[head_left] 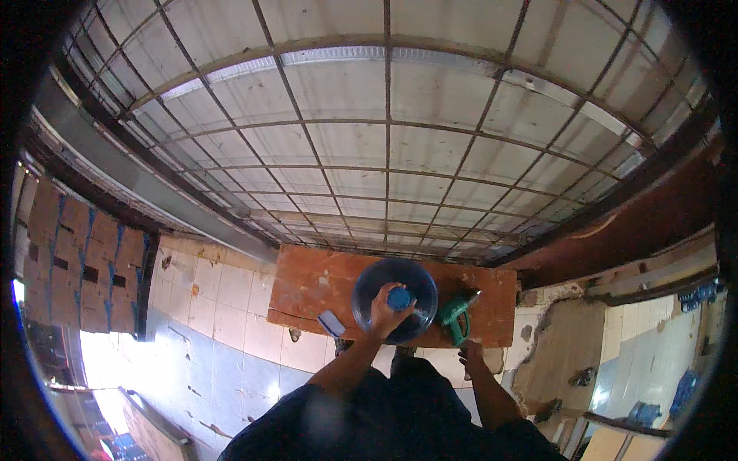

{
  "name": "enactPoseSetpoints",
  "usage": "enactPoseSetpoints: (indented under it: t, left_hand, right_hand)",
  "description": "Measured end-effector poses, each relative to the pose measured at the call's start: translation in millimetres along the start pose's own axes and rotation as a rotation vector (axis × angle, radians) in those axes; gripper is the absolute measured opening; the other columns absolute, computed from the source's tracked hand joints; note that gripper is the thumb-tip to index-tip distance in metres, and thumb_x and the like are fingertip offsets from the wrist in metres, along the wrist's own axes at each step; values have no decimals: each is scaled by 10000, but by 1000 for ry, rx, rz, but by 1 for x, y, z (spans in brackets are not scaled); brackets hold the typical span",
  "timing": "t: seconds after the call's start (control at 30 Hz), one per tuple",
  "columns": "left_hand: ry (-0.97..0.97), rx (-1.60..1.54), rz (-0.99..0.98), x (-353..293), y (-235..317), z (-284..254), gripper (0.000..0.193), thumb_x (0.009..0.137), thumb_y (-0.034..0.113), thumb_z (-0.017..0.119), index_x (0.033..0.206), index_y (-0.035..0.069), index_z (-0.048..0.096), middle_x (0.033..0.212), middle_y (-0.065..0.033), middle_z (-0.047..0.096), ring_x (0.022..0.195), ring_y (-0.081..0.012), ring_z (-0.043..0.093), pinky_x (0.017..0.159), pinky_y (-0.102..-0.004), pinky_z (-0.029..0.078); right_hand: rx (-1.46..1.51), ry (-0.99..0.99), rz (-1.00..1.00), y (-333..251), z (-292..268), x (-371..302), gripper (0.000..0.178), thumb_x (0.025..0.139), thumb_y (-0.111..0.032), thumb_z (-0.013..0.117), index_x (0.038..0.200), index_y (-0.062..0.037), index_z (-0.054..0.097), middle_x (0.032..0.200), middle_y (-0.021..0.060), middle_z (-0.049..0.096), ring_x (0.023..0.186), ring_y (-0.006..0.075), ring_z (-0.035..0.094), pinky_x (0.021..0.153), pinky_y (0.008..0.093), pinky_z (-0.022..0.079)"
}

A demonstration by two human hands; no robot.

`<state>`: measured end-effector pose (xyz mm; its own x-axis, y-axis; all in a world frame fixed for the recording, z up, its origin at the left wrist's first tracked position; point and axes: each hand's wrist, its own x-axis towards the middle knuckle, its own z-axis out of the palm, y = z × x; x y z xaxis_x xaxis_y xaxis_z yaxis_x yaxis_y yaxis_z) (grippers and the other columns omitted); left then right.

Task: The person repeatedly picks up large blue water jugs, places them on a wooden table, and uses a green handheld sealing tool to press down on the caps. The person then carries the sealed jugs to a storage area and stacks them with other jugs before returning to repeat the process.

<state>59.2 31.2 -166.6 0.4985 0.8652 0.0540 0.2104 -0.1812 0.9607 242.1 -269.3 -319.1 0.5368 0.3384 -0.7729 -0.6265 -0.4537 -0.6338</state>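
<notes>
A large clear blue water jug (367, 296) stands upright on a reddish-brown wooden bench (307, 280), with a blue cap (399, 298) on its neck. My left hand (382, 313) is wrapped round the neck, just beside the cap. To the right of the jug lies a green heat gun (456, 316), its metal nozzle pointing to the far right and its handle toward me. Just short of the handle's end is my right hand (470, 353), fingers loosely bent and apart, with nothing visible in it. A small pale rectangular object with a blue edge (332, 323) rests at the bench's front edge, left of the jug.
Behind the bench rises a metal grid (387, 123) over pale panels. Stacked brown cartons (84, 261) stand at the far left. Tiled floor (223, 323) spreads left of the bench. More blue jugs (644, 415) are at the lower right, near a worn floor patch (561, 353).
</notes>
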Motion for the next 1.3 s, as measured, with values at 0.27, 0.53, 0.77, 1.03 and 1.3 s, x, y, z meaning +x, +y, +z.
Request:
enactPoseSetpoints:
  t: [0.27, 0.53, 0.77, 1.03, 1.3]
  left_hand:
    - [308, -118, 244, 2, 2, 4, 691, 665, 254, 884, 1224, 84, 514, 1154, -118, 656, 1061, -270, 643, 926, -409, 502]
    - [140, 87, 13, -6, -8, 8, 651, 673, 287, 883, 1191, 77, 550, 1153, -126, 658, 1105, -286, 633, 955, -414, 492]
    - [76, 115, -87, -5, -8, 6, 752, 661, 367, 884, 1256, 74, 529, 1187, -142, 637, 1152, -299, 606, 982, -423, 475]
    - [65, 191, 6, -19, 7, -9, 928, 630, 401, 900, 1350, 54, 428, 1323, -167, 513, 1227, -326, 525, 1043, -424, 420]
    - [22, -50, 77, -103, -47, -47, 769, 782, 388, 788, 1359, 60, 399, 1258, -192, 507, 1193, -319, 511, 1004, -432, 428]
  right_hand:
    - [-1824, -362, -372, 104, -100, 206, 573, 758, -283, 726, 1259, -81, 535, 937, 156, 660, 878, 315, 657, 753, 484, 541]
    - [-272, -235, -131, 127, 7, 234, 918, 781, -109, 745, 1523, -136, 205, 1524, 156, 266, 1370, 342, 325, 1071, 456, 387]
    - [-823, -162, -285, 104, 42, 271, 834, 794, -184, 753, 1476, -122, 276, 1453, 113, 344, 1291, 302, 383, 1022, 426, 416]
    - [-596, -103, -446, 149, 42, 251, 679, 807, -238, 757, 1367, -98, 401, 1270, 73, 487, 1094, 255, 496, 925, 384, 474]
    - [225, 57, -511, 47, -11, -28, 391, 842, -193, 747, 1138, -77, 519, 953, 64, 596, 754, 185, 592, 636, 337, 517]
